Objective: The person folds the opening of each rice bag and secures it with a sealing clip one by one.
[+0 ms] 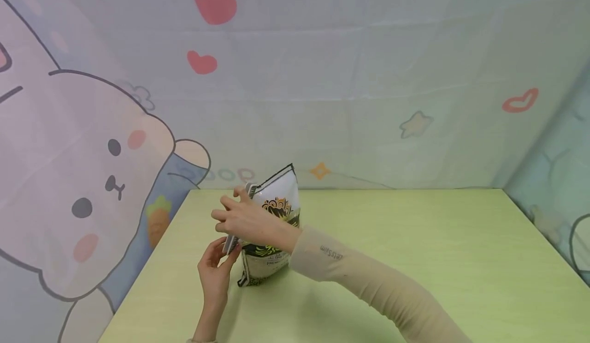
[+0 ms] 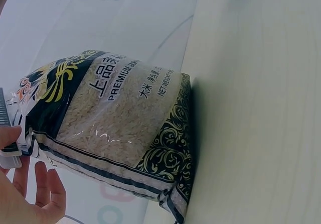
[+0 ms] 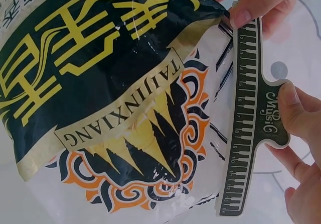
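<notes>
A clear-windowed bag of rice [image 1: 276, 263] with black, gold and white printing stands tilted on the table. Along one side edge of its white upper part lies a long black-and-white clip [image 3: 243, 123] printed with piano keys and the word Music. My right hand [image 1: 249, 221] reaches across the front of the bag and pinches the clip's middle tab, thumb on the lettering. Lower down, my left hand [image 1: 216, 269] pinches the clip's end between thumb and fingers, beside the bag's edge. In the left wrist view, rice grains [image 2: 120, 113] show through the window.
The bag stands on a pale yellow-green table [image 1: 415, 261], toward its left side. Behind it hangs a cloth backdrop [image 1: 345, 77] with a cartoon rabbit, hearts and stars, meeting the table's back edge.
</notes>
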A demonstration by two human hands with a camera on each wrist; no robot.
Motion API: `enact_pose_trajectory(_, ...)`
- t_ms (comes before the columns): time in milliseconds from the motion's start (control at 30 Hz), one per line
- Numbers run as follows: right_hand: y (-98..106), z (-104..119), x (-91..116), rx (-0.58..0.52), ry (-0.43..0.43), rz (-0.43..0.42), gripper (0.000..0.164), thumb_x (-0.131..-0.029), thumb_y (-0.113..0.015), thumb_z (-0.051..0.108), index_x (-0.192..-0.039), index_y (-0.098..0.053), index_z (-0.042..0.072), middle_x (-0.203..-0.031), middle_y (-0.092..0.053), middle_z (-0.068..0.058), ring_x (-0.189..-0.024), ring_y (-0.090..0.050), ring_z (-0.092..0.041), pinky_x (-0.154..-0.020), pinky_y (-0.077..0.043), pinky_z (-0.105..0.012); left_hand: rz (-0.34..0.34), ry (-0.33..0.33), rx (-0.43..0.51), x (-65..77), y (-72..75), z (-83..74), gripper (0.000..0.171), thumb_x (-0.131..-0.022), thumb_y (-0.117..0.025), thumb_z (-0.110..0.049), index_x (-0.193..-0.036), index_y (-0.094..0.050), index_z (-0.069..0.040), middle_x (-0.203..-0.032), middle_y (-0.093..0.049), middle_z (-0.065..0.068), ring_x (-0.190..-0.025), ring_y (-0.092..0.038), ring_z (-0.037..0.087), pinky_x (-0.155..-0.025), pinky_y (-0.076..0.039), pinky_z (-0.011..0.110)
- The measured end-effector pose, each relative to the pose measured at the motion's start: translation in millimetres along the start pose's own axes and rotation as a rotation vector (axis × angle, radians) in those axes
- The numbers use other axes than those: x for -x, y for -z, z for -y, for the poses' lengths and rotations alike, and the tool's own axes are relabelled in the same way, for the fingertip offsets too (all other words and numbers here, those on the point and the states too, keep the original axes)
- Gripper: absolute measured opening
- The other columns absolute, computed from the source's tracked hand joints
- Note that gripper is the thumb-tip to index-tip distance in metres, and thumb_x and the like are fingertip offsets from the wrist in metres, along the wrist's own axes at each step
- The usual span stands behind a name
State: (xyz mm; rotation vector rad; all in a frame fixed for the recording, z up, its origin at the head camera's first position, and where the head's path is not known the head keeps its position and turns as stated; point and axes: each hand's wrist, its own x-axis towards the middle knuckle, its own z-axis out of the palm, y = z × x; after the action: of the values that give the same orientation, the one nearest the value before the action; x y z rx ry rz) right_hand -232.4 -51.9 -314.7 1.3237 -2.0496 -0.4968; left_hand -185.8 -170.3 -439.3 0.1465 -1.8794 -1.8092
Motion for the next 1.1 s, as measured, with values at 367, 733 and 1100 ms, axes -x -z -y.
enact_pose_trajectory(367,1.3,6.5,0.6,0.017,0.02,0.019,0.015,-0.083,-0.061,0.024,-0.09,-0.061,0.037,-0.098,-0.05,0.017,-0.096,-0.045,-0.009,-0.089,-0.026,-0.039,0.0,0.002,0.02,2.5,1.2,1.0,0.025,-0.075,-0.069,-0.005,-0.099,-0.062,-0.003,-0.08,-0.063,-0.016,-0.075,-0.055,0.001,-0.064,-0.047,0.016)
enact_pose_trajectory(733,3.7,8.6,-1.6,0.007,0.024,0.061,0.011,-0.083,-0.06,0.027,-0.09,-0.063,0.036,-0.099,-0.05,0.017,-0.098,-0.043,-0.01,-0.089,-0.027,-0.039,0.0,-0.004,0.021,2.7,1.3,2.3,0.022,-0.075,-0.069,-0.005,-0.096,-0.064,-0.007,-0.079,-0.063,-0.017,-0.073,-0.055,0.001,-0.06,-0.046,0.015)
enact_pose_trajectory(1100,4.6,7.3,0.0,0.013,0.017,0.045,0.011,-0.083,-0.061,0.026,-0.089,-0.063,0.036,-0.099,-0.05,0.017,-0.097,-0.043,-0.01,-0.091,-0.028,-0.039,-0.003,-0.01,0.017,1.7,0.0,1.8,0.02,-0.076,-0.069,-0.006,-0.096,-0.064,-0.004,-0.078,-0.063,-0.014,-0.073,-0.057,0.002,-0.059,-0.048,0.016)
